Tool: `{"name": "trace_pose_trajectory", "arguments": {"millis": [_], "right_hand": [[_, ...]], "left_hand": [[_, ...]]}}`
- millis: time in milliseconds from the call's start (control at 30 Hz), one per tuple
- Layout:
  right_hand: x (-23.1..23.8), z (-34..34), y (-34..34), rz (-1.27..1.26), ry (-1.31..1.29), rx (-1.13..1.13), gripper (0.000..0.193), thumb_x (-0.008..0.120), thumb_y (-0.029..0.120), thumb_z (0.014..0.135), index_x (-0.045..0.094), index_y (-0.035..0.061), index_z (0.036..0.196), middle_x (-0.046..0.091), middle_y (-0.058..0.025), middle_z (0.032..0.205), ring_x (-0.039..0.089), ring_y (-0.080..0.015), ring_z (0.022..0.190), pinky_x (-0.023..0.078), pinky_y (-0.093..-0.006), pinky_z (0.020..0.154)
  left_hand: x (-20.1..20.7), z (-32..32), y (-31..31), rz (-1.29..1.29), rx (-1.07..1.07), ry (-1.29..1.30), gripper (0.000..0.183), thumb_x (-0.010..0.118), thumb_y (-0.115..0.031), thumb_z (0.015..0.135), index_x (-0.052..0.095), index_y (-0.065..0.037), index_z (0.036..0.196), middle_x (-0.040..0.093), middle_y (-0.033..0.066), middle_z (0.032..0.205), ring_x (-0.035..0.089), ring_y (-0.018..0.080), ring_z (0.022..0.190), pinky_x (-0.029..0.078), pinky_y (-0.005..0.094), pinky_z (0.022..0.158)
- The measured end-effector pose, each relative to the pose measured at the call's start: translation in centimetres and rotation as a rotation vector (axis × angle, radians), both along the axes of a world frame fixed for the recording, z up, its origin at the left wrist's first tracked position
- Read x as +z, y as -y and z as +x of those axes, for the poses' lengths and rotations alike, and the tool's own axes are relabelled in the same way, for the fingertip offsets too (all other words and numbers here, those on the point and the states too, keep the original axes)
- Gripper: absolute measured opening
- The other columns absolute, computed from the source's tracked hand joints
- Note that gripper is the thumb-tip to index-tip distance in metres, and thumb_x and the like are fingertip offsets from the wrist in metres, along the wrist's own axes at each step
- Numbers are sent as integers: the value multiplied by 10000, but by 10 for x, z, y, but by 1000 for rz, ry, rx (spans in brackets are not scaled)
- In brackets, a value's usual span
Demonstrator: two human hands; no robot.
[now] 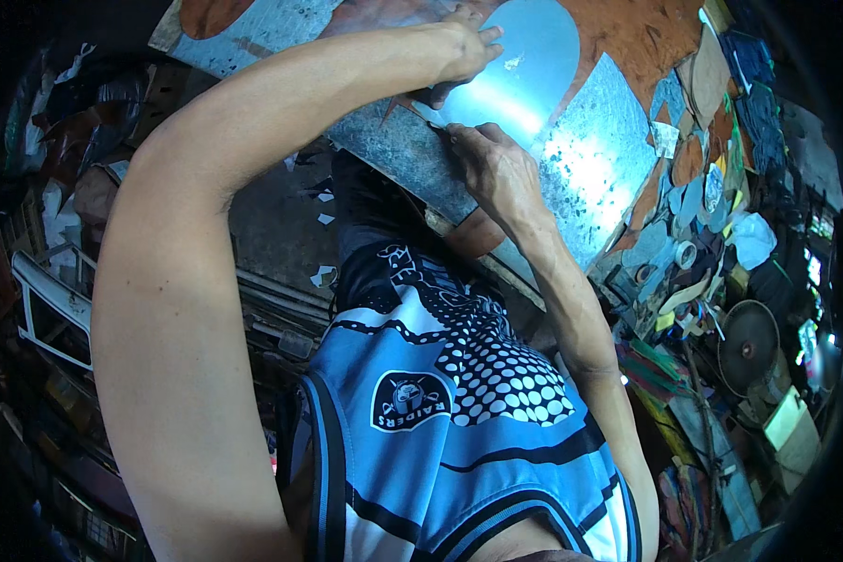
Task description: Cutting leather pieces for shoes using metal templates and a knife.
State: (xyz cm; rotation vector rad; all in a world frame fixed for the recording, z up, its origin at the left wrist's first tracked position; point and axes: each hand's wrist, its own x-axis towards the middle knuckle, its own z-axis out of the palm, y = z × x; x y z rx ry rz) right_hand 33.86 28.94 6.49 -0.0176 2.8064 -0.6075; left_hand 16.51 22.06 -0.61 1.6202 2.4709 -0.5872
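The pale, rounded sheet (539,51) lies directly beneath the fingers of the left hand (461,54) and just beyond the fingertips of the right hand (498,169), its bright face turned up. The right hand, nearer the body, is curled closed, thumb and forefinger drawn together around a slim dark object (439,131) at the sheet's lower left rim; too little of this object shows to tell its kind. The left hand reaches in over the sheet's left edge, loosely open, its bent fingers apart and resting on the surface. Toward the body from the right hand hangs the wearer's blue sleeveless jersey (421,351), with black bands, white dots and a shield emblem. Under and to the right of that same hand spreads a speckled grey metal-looking sheet (604,164). Below the left hand, white scraps (325,275) lie on the dark floor, and farther out to the left stands a white frame (54,304). Beyond the rounded sheet, right of the left hand, extends a mottled brown sheet (642,37). Well to the right of the right hand, a roll of tape (686,254), a whitish plastic bag (751,240) and a round dark disc (749,347) sit among crowded clutter.
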Motion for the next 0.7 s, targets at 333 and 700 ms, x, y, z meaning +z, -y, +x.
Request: {"name": "trace_pose_trajectory", "arguments": {"millis": [333, 700], "right_hand": [[7, 16, -29, -19, 86, -61, 243, 623, 156, 894, 711, 147, 1120, 674, -141, 984, 670, -358, 891, 548, -456, 748], [6, 54, -37, -45, 12, -169, 236, 616, 172, 892, 706, 140, 1109, 677, -167, 935, 672, -390, 813, 534, -490, 702]], "left_hand": [[-10, -19, 15, 266, -132, 270, 590, 645, -269, 790, 551, -34, 1323, 479, 206, 1428, 423, 429, 1299, 282, 579, 1076], [38, 7, -33, -57, -61, 263, 829, 704, -502, 739, 497, -27, 1387, 607, 170, 1286, 510, 331, 1262, 356, 507, 1040]]}}
